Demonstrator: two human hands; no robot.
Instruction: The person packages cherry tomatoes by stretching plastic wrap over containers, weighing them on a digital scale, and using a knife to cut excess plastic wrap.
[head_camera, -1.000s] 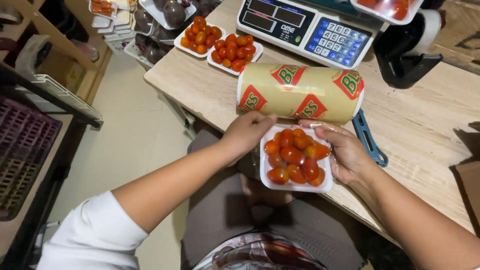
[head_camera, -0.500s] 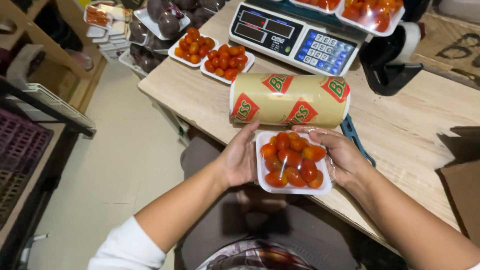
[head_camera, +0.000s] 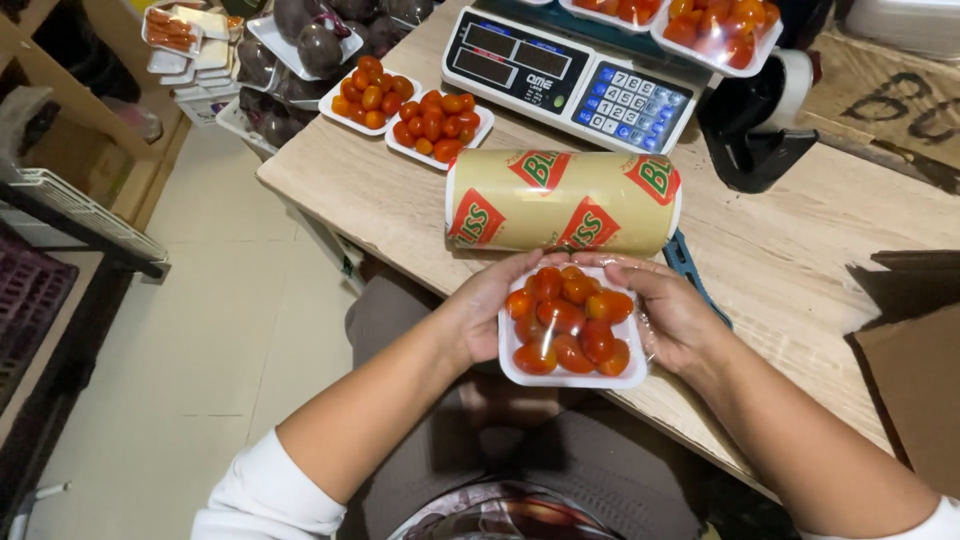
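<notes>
A white tray of cherry tomatoes (head_camera: 570, 325) was grasped at the worktop's (head_camera: 800, 250) near edge, the left hand (head_camera: 480, 310) and right hand (head_camera: 675, 315) fingers curled around its sides. A yellow film roll (head_camera: 562, 202) with red-green labels lay just behind it.

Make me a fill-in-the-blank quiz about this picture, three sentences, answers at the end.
1. The left hand and the right hand hold a white tray filled with ____.
2. Just behind the tray lies a big roll of ____.
3. Behind that roll, on the wooden table, stands a weighing ____ with a blue keypad.

Missing words: tomatoes; plastic wrap; scale
</notes>
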